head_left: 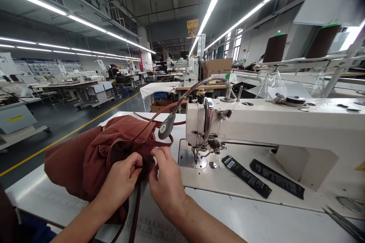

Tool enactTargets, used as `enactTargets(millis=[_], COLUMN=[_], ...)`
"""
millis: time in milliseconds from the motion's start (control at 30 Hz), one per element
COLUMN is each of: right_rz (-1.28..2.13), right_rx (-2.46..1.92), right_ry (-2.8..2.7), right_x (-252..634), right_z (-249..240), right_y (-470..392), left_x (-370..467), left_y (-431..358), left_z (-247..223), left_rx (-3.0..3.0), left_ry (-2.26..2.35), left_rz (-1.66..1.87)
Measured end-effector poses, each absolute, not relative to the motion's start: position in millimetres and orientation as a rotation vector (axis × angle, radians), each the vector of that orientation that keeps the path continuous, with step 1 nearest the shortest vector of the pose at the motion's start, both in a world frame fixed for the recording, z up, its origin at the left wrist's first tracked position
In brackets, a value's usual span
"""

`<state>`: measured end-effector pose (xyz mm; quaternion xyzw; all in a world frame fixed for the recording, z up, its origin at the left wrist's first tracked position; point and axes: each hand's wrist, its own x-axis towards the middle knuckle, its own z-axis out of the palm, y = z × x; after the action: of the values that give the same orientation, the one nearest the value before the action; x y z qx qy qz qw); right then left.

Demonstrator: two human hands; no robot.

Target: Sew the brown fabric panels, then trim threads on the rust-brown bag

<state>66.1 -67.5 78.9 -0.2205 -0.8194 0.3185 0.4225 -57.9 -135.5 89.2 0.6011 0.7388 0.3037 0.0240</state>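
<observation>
A bunched rust-brown fabric piece (97,148) with long narrow straps lies on the white table, left of the sewing machine (199,129). My left hand (122,174) is closed in a pinch on the fabric's near right edge. Close beside it, my right hand (165,178) pinches the same edge, fingers curled. Between the hands the cloth is dark and partly hidden by the fingers. One strap (135,212) hangs down toward me past my hands. The machine's needle and presser foot (196,155) stand just right of my right hand, apart from the fabric.
A lamp on a bendy neck (167,126) hangs over the fabric's right side. Two black printed labels (246,176) (278,178) lie on the machine bed. Scissors-like metal snips (343,222) rest at the right edge. Brown thread cones (275,48) stand behind the machine.
</observation>
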Motion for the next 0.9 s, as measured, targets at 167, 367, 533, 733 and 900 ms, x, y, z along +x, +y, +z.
enactTargets(millis=[167, 367, 533, 733, 900], right_rz=[0.723, 0.504, 0.251, 0.186, 0.101], right_rx=[-0.346, -0.302, -0.203, -0.16, -0.097], right_ry=[-2.244, -2.428, -2.558, -2.582, -2.568], right_x=[61.8, 60.2, 69.6, 71.8, 68.5], right_z=[85.0, 73.8, 70.4, 65.0, 62.5], right_y=[-66.2, -56.2, -46.5, -39.0, -45.4], left_x=[-57.2, -59.7, -60.0, -58.4, -57.8], left_y=[-137.3, -138.4, -136.3, -135.9, -135.4], left_z=[88.0, 89.8, 88.1, 88.5, 89.5], left_rx=[1.82, 1.72, 1.771, 1.819, 1.764], left_ry=[2.246, 2.179, 2.261, 2.303, 2.259], left_rz=[1.035, 1.06, 0.941, 0.789, 0.859])
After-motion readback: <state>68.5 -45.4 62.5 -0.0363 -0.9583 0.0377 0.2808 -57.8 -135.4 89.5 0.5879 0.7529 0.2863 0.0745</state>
